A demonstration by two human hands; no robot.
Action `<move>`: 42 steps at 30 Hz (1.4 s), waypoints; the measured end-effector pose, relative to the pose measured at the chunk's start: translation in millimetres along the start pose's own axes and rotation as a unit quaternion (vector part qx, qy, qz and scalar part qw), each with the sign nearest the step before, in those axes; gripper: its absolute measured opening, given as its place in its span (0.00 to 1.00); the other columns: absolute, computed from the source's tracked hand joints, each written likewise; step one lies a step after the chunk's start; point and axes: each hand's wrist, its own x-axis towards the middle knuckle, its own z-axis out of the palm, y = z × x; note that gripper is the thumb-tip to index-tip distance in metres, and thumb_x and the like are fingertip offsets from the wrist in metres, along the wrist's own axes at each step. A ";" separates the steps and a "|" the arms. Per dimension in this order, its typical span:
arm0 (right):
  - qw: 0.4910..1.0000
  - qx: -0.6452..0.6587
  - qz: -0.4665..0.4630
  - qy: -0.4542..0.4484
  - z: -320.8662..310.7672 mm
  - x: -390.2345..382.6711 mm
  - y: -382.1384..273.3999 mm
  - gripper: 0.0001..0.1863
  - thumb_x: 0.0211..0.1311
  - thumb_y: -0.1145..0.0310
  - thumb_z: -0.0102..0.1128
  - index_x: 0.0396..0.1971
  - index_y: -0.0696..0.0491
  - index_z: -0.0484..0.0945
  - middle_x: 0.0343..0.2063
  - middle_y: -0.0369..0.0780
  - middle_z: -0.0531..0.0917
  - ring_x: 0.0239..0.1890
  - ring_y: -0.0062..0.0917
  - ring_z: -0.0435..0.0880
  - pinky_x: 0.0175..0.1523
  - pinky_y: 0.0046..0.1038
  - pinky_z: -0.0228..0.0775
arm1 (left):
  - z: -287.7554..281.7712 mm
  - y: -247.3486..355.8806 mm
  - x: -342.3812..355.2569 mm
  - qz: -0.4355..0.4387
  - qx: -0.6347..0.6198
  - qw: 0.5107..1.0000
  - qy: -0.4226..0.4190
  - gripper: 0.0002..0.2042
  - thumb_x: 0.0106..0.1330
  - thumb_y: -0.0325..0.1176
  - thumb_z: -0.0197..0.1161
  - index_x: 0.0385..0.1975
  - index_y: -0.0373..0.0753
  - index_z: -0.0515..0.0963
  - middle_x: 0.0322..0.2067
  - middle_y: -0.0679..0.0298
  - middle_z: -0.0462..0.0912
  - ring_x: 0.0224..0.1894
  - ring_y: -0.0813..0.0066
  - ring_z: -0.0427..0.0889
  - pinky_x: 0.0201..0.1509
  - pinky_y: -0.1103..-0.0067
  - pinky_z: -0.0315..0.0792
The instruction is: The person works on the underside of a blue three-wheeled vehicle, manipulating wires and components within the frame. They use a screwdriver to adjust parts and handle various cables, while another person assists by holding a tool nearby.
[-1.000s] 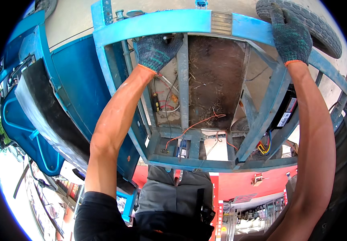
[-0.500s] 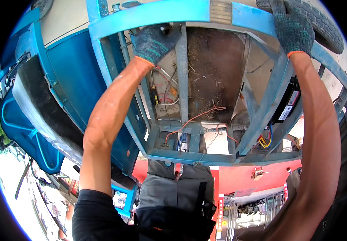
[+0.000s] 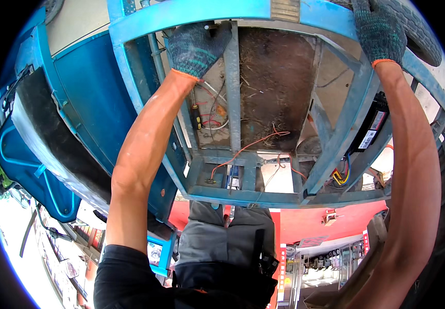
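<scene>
A blue-painted metal frame (image 3: 330, 19) with several crossbars spans the view in front of me. My left hand (image 3: 198, 50), in a dark knit glove with green streaks and an orange cuff, is closed just under the curved front bar, its thumb side against an upright bar (image 3: 232, 92). A short metal end (image 3: 211, 27) shows at its fingers; the rest of what it holds is hidden. At the far right, my right hand (image 3: 381, 33), gloved alike, is closed over the frame's bar, beside a tyre (image 3: 421, 41). Some of its fingertips are hidden.
Inside the frame lie a brown dirty panel (image 3: 274, 87), a black-and-yellow screwdriver (image 3: 196, 117) and loose orange wire (image 3: 248, 146). A black box with labels (image 3: 372, 126) sits at the right, near coloured wires (image 3: 342, 177). To the left stand a blue panel (image 3: 91, 92) and a black-and-silver padded piece (image 3: 60, 129).
The frame sits slightly higher in the view, and my left hand appears a little higher with it. Both hands keep their places on the frame.
</scene>
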 end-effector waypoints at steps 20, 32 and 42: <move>0.999 -0.017 0.014 -0.045 -0.9 0.2 -1.2 0.24 0.75 0.48 0.50 0.35 0.52 0.87 0.35 0.49 0.88 0.40 0.50 0.86 0.48 0.45 0.76 | 16.7 -20.4 -10.1 0.042 -0.078 0.996 0.017 0.13 0.66 0.41 0.74 0.40 0.37 0.85 0.33 0.57 0.89 0.37 0.61 0.89 0.43 0.69 0.82; 0.999 -0.036 -0.008 -0.008 7.9 -1.3 -0.1 0.21 0.73 0.53 0.55 0.31 0.55 0.86 0.29 0.52 0.86 0.35 0.52 0.85 0.44 0.47 0.75 | 28.4 12.0 -9.5 -0.121 -0.267 0.953 0.072 0.19 0.64 0.49 0.74 0.40 0.38 0.87 0.32 0.53 0.89 0.36 0.60 0.88 0.43 0.69 0.79; 0.998 -0.031 -0.058 0.004 10.7 -1.9 6.4 0.21 0.74 0.54 0.53 0.35 0.54 0.87 0.32 0.52 0.87 0.37 0.52 0.84 0.48 0.48 0.74 | 24.4 6.4 -36.7 -0.163 -0.251 0.952 0.071 0.16 0.69 0.41 0.72 0.49 0.37 0.84 0.40 0.55 0.89 0.41 0.64 0.89 0.46 0.70 0.81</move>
